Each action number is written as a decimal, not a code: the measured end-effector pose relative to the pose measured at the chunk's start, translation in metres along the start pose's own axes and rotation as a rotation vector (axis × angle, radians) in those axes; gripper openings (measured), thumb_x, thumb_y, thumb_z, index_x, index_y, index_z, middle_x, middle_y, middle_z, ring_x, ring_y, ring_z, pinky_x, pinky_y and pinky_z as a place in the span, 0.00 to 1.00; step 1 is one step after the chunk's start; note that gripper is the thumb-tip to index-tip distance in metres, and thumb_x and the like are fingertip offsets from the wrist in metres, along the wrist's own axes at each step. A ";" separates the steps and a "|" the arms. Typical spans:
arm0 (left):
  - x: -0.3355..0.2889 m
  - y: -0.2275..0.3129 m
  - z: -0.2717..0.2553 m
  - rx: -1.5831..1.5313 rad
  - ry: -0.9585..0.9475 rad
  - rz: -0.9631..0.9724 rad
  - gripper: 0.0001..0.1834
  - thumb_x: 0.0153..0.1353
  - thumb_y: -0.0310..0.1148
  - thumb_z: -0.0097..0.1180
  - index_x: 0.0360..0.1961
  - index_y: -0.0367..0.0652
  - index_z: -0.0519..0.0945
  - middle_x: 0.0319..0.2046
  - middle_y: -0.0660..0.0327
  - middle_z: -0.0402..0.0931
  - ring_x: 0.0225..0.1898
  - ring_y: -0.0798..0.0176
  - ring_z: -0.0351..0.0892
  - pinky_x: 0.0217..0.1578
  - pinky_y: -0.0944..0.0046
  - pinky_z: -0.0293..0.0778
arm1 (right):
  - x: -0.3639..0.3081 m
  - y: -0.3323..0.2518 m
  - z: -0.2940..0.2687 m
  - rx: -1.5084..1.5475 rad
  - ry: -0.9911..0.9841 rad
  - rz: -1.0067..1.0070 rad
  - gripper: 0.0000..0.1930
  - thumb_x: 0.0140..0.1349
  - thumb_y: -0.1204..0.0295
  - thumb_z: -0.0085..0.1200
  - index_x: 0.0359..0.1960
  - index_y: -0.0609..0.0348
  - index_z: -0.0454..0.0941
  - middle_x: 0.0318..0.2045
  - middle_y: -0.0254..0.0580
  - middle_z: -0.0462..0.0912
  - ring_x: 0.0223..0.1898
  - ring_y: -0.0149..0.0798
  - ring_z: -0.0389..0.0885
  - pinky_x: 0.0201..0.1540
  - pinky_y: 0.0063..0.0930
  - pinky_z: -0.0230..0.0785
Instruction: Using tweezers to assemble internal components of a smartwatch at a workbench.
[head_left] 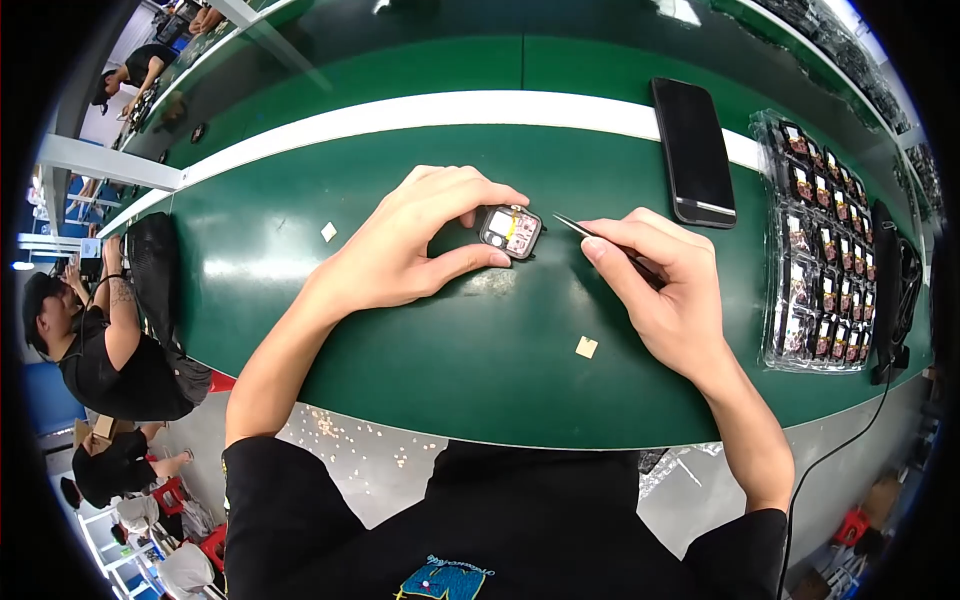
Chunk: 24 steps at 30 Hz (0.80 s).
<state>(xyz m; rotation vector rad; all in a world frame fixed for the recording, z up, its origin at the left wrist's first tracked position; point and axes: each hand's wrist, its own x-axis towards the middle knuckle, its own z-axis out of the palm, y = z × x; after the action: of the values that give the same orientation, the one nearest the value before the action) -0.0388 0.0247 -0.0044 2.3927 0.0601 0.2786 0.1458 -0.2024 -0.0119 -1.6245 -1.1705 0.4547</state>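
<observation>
near the middle of the green counter (400, 330), left hand (405, 245) curled around a small square device (511, 230) with its inner parts exposed (a watch-like case, screen side open), thumb below and fingers (470, 190) arched over the top, gripping it just above the surface. at 3 o'clock from the device, right hand (665, 285) closed on slim metal tweezers (590, 232), tip aimed at the device's right edge, nearly touching; hard to tell whether contact is made. at 5 o'clock from the device, a small tan square (586, 347) lying flat on the counter, below the right hand. at 9 o'clock, well apart, a second pale scrap (329, 232). at 1 o'clock from the right hand, a black phone (693, 150) lying face up across the white stripe (450, 110). at 3 o'clock, by the counter's right end, a clear plastic tray (815, 250) filled with rows of similar small parts, a black cable (890, 300) just beside it.
</observation>
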 end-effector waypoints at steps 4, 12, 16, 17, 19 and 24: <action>0.000 -0.001 0.003 -0.006 -0.054 0.061 0.31 0.55 0.33 0.83 0.61 0.46 0.89 0.41 0.65 0.83 0.36 0.62 0.71 0.54 0.60 0.66 | -0.003 -0.003 0.003 -0.017 -0.033 -0.036 0.07 0.69 0.79 0.70 0.46 0.66 0.93 0.22 0.38 0.79 0.22 0.25 0.72 0.25 0.29 0.60; 0.003 -0.001 0.008 -0.010 -0.101 0.107 0.30 0.53 0.35 0.84 0.58 0.43 0.91 0.36 0.63 0.84 0.39 0.60 0.78 0.53 0.58 0.65 | 0.000 0.004 0.011 -0.079 -0.056 -0.105 0.05 0.61 0.81 0.69 0.38 0.66 0.93 0.20 0.39 0.80 0.18 0.31 0.74 0.22 0.30 0.62; 0.001 -0.002 0.009 -0.005 -0.094 0.109 0.30 0.53 0.35 0.84 0.59 0.43 0.91 0.37 0.62 0.85 0.40 0.59 0.80 0.54 0.58 0.65 | -0.001 0.003 0.011 -0.111 -0.070 -0.130 0.04 0.61 0.80 0.70 0.36 0.66 0.92 0.20 0.39 0.81 0.18 0.31 0.76 0.22 0.29 0.62; 0.001 -0.003 0.009 -0.007 -0.093 0.105 0.30 0.53 0.35 0.84 0.59 0.43 0.91 0.37 0.62 0.85 0.40 0.59 0.80 0.54 0.58 0.65 | -0.001 0.002 0.010 -0.110 -0.074 -0.128 0.04 0.61 0.80 0.70 0.36 0.66 0.92 0.20 0.39 0.81 0.18 0.31 0.76 0.22 0.29 0.62; 0.002 -0.004 0.009 -0.010 -0.097 0.117 0.30 0.53 0.35 0.84 0.59 0.43 0.91 0.37 0.62 0.85 0.40 0.59 0.80 0.54 0.58 0.66 | -0.002 0.002 0.009 -0.113 -0.063 -0.103 0.03 0.60 0.80 0.70 0.35 0.66 0.92 0.20 0.39 0.81 0.17 0.31 0.76 0.21 0.29 0.62; 0.003 -0.002 0.007 -0.018 -0.101 0.105 0.30 0.52 0.35 0.84 0.58 0.43 0.91 0.37 0.62 0.86 0.40 0.59 0.81 0.55 0.58 0.66 | 0.001 0.003 0.013 -0.134 -0.052 -0.092 0.03 0.59 0.80 0.70 0.34 0.66 0.92 0.19 0.39 0.81 0.17 0.30 0.74 0.21 0.30 0.61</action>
<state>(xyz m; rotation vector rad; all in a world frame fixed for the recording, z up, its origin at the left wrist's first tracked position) -0.0346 0.0223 -0.0102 2.3924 -0.1146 0.2055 0.1380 -0.1953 -0.0193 -1.6734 -1.3331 0.3671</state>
